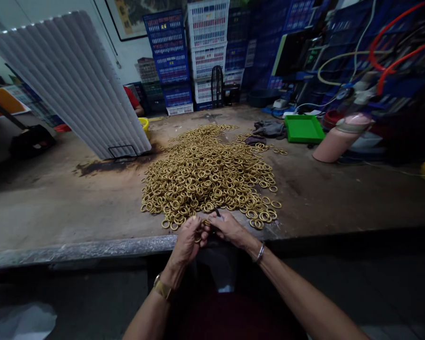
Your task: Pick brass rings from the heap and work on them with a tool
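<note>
A large pile of brass-coloured rings (208,174) spreads over the worktable (326,198). At the pile's near edge, above the table's front edge, my left hand (187,238) is closed on a few of these rings, one of which hangs below the fingers. My right hand (230,229) meets it from the right, closed around a slim tool (217,213) whose black end pokes up past the thumb. The tool's working end is hidden between the hands, so I cannot tell whether it touches a ring.
A corrugated white panel (78,80) leans in a wire stand on the left. At the right are a green tray (304,128), dark gloves (269,128) and a pink cylinder (340,139) with hoses. Stacked crates (207,47) rise behind; a person's red sleeve (131,98) shows past the panel.
</note>
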A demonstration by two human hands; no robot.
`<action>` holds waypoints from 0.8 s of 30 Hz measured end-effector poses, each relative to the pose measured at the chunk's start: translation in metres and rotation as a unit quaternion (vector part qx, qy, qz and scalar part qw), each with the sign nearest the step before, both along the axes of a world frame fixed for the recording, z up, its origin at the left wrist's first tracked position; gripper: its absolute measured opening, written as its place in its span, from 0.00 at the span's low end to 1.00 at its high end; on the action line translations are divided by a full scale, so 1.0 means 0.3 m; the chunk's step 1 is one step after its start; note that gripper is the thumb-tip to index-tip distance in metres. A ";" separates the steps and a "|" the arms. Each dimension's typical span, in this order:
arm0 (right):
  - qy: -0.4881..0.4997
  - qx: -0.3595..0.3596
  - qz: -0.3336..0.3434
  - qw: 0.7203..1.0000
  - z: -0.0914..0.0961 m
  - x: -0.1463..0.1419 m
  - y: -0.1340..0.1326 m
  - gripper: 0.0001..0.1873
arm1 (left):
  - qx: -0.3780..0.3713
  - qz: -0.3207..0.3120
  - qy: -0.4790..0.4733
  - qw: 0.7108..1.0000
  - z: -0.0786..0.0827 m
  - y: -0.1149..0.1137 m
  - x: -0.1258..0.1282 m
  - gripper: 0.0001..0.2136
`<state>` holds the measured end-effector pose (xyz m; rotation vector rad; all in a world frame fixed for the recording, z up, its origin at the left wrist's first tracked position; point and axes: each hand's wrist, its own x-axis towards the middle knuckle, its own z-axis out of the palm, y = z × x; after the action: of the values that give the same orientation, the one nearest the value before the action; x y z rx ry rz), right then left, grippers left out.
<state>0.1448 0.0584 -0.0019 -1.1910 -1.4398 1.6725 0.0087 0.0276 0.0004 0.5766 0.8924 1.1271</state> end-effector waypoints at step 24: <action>-0.148 0.267 -0.076 0.949 -0.001 -0.015 0.017 0.09 | -0.054 0.009 0.023 0.998 -0.017 0.009 0.017 0.13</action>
<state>0.1404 0.0636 -0.0022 -1.2236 -1.7815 0.9308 0.0138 0.0303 -0.0046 0.5085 0.9935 1.0788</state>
